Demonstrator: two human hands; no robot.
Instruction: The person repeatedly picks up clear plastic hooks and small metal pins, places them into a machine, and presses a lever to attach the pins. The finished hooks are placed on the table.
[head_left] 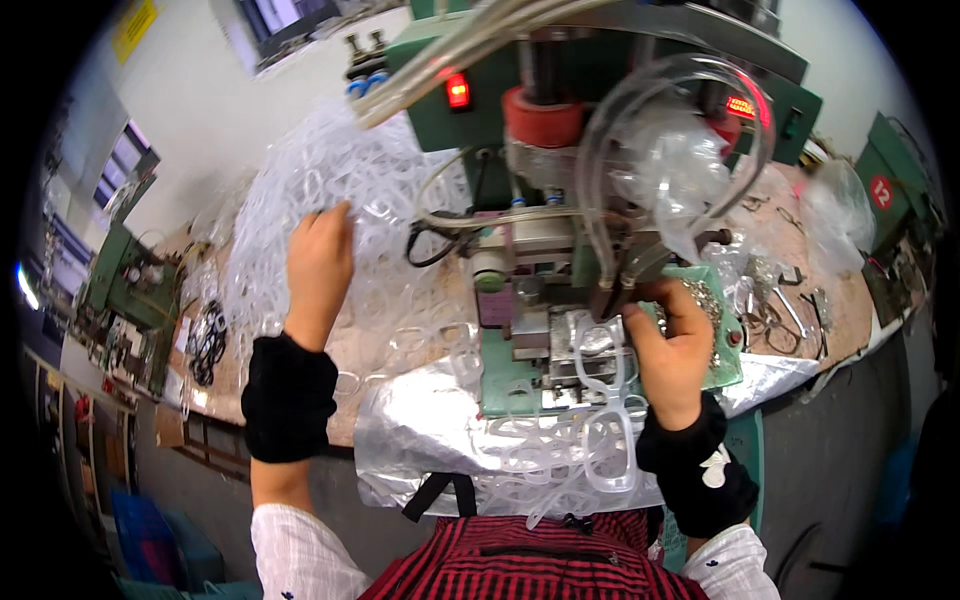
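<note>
My right hand [672, 345] is at the machine's work fixture [530, 335], thumb and forefinger drawn together beside the tool head. What lies between these fingertips is hidden. A clear plastic eyeglass frame [608, 450] rests with its upper rim on the metal fixture, just left of my thumb, and its lower rim hangs toward me. Over the left of the table, my left hand [322, 258] is closed, with its fingers curled in front of a large heap of clear eyeglass frames [350, 165]. Whether it grips one of them cannot be made out.
The green press [430, 110] with transparent hoses [590, 150] stands ahead. Several more clear frames lie on silver foil [400, 410] at the table's near edge. Right of the fixture is a green tray [728, 335] of small metal parts. Beyond it lie a wrench [790, 312] and plastic bags [838, 215].
</note>
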